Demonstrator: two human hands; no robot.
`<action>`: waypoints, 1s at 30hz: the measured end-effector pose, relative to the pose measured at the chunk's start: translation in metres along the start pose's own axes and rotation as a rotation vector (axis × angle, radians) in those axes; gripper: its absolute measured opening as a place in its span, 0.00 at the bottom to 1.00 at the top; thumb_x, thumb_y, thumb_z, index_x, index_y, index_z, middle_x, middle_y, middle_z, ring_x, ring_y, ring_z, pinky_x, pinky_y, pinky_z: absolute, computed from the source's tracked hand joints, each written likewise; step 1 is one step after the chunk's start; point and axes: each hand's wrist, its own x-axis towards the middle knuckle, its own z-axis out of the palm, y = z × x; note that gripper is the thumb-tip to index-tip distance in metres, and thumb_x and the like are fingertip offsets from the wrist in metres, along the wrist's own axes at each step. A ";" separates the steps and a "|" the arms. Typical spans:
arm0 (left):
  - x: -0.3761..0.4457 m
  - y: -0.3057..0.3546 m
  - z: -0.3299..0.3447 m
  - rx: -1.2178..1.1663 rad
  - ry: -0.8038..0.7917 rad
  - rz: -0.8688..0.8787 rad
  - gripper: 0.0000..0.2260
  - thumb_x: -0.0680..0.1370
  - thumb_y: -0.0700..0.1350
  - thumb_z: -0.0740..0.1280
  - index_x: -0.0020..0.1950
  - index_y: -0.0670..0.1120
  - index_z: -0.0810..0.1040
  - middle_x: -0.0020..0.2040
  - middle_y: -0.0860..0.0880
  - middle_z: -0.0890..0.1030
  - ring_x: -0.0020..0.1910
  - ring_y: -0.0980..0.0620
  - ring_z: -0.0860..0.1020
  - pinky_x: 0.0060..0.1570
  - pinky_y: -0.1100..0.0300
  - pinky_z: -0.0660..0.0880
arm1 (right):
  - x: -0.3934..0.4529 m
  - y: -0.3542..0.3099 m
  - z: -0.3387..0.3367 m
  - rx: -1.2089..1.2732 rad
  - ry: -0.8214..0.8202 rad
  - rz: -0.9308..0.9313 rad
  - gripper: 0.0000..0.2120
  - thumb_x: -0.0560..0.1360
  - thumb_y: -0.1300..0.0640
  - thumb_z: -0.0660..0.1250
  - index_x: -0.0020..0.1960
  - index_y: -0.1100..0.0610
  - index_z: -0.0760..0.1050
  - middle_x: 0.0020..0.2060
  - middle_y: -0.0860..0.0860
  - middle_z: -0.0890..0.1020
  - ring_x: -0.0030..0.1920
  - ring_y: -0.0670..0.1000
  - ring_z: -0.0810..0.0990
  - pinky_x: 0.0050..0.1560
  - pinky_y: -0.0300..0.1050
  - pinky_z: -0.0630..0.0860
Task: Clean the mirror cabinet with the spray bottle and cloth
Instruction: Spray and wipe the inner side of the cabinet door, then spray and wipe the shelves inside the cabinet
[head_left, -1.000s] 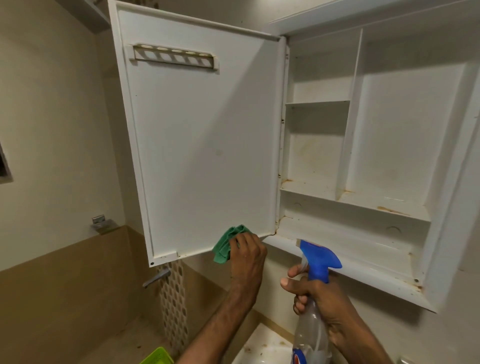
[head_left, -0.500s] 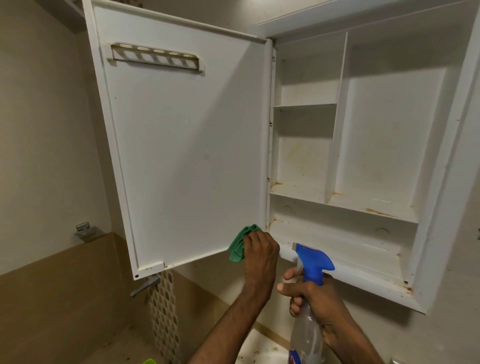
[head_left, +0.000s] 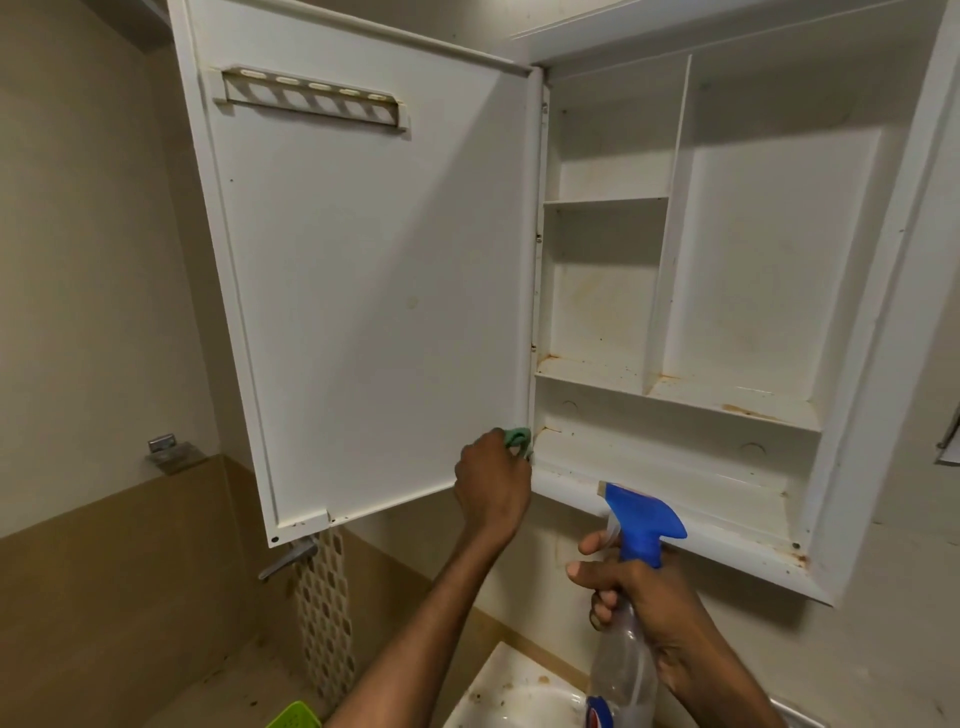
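The white mirror cabinet (head_left: 727, 426) hangs open on the wall, its shelves bare and rust-stained. Its door (head_left: 363, 270) swings out to the left, inner side facing me. My left hand (head_left: 493, 488) presses a green cloth (head_left: 518, 437) against the door's lower right corner, by the hinge edge; most of the cloth is hidden under the fingers. My right hand (head_left: 649, 597) grips the neck of a clear spray bottle (head_left: 621, 670) with a blue trigger head (head_left: 641, 519), held upright just below the cabinet's bottom rim.
A slotted holder (head_left: 311, 101) is fixed near the top of the door's inner side. A white sink (head_left: 519, 696) lies below my arms. A metal tap handle (head_left: 288, 558) sticks out under the door's corner. A green basket corner (head_left: 296, 717) shows at the bottom.
My left hand has slid the cloth right along the door's bottom edge to the hinge corner. The spray bottle stays held low at the right.
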 end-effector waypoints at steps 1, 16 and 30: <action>0.001 0.001 -0.004 -0.070 0.003 -0.087 0.09 0.77 0.44 0.62 0.51 0.45 0.80 0.44 0.47 0.82 0.42 0.48 0.79 0.36 0.61 0.69 | -0.001 -0.002 -0.002 -0.002 -0.005 0.000 0.14 0.65 0.71 0.75 0.48 0.66 0.77 0.23 0.56 0.70 0.22 0.52 0.70 0.27 0.44 0.74; -0.010 0.002 -0.052 -1.471 -0.428 -0.765 0.22 0.68 0.36 0.74 0.60 0.37 0.75 0.54 0.34 0.81 0.52 0.35 0.80 0.49 0.40 0.79 | -0.011 -0.030 -0.010 0.135 -0.042 -0.092 0.09 0.68 0.74 0.70 0.41 0.62 0.75 0.21 0.54 0.71 0.21 0.50 0.70 0.32 0.47 0.76; 0.074 0.139 -0.086 -1.156 -0.028 -0.208 0.08 0.78 0.35 0.60 0.51 0.45 0.75 0.51 0.40 0.79 0.50 0.42 0.79 0.53 0.45 0.78 | 0.010 -0.195 0.022 -0.174 0.001 -0.344 0.09 0.67 0.67 0.75 0.41 0.59 0.76 0.22 0.50 0.72 0.21 0.48 0.71 0.26 0.42 0.74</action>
